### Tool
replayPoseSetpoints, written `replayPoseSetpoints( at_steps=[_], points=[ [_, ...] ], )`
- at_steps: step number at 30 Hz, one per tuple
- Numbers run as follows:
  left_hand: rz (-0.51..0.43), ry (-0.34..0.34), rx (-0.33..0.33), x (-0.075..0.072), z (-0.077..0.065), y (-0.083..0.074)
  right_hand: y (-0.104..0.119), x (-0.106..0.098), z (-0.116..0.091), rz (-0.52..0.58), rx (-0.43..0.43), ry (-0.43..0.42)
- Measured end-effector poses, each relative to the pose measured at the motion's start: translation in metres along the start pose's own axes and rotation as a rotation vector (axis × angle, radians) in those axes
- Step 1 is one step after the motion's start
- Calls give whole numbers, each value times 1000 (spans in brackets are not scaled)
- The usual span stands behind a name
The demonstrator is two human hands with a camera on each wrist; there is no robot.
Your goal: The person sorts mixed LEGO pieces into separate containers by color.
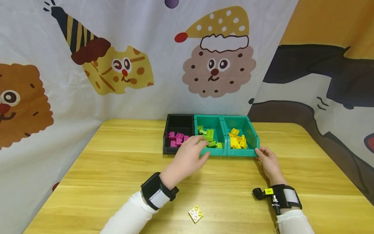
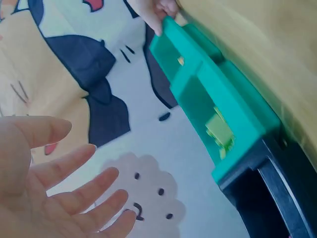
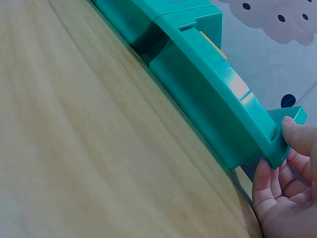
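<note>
My right hand pinches the front right corner of a teal bin, its thumb above and curled fingers below in the right wrist view. Yellow toy bricks lie inside that bin. Beside it is a second teal bin with lime green bricks, and on the left a black bin with magenta bricks. In front of these two, my left hand holds nothing; its spread fingers show in the left wrist view and partly cover the bins in the head view.
A pale yellow square brick with studs lies alone near the front of the wooden table. Behind the table hangs a cloth printed with cartoon food. The three bins stand in a row toward the table's back.
</note>
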State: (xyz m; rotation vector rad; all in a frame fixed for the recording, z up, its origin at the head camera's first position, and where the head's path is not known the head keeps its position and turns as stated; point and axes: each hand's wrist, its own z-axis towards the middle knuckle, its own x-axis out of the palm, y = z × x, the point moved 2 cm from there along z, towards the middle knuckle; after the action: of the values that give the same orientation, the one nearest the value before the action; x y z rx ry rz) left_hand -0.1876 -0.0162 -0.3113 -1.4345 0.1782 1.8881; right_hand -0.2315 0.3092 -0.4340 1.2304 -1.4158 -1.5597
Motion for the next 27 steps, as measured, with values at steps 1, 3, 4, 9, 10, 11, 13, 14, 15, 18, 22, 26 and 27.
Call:
replayPoseSetpoints(
  at_steps=[1,3,4,9,10,11,13,14,15,18,22,26,27],
  points=[
    [-1,-8,16,-1,-3,-3,1,0,0,-3,-2,-1],
    [3,-8,42,0,-8,-7,1,-1,-1,-6,-10,2],
    [5,3,47,0,-11,-9,1,-1,-1,-6,-15,5],
    [67,137,47,7,-27,-15,-3,-1,-1,22,-62,5],
    [79,179,45,9,-30,-16,-3,-1,-1,25,-65,4],
    [91,221,44,11,-34,-16,-4,-1,-1,27,-70,3],
    [105,310,44,16,-41,-18,-4,0,-1,26,-62,-1],
    [108,356,41,19,-45,-18,-4,0,0,23,-58,0],
    [104,403,33,21,-49,-19,-4,0,0,27,-48,0],
    [108,540,-2,26,-59,-22,-3,0,1,-4,-19,7],
    [118,686,-56,33,-71,-24,-2,-1,3,-5,7,3],
    [94,767,-61,42,-79,-24,-4,-2,3,-7,8,1],
    [92,779,-51,43,-80,-25,-4,-2,4,-6,5,1]
  ],
)
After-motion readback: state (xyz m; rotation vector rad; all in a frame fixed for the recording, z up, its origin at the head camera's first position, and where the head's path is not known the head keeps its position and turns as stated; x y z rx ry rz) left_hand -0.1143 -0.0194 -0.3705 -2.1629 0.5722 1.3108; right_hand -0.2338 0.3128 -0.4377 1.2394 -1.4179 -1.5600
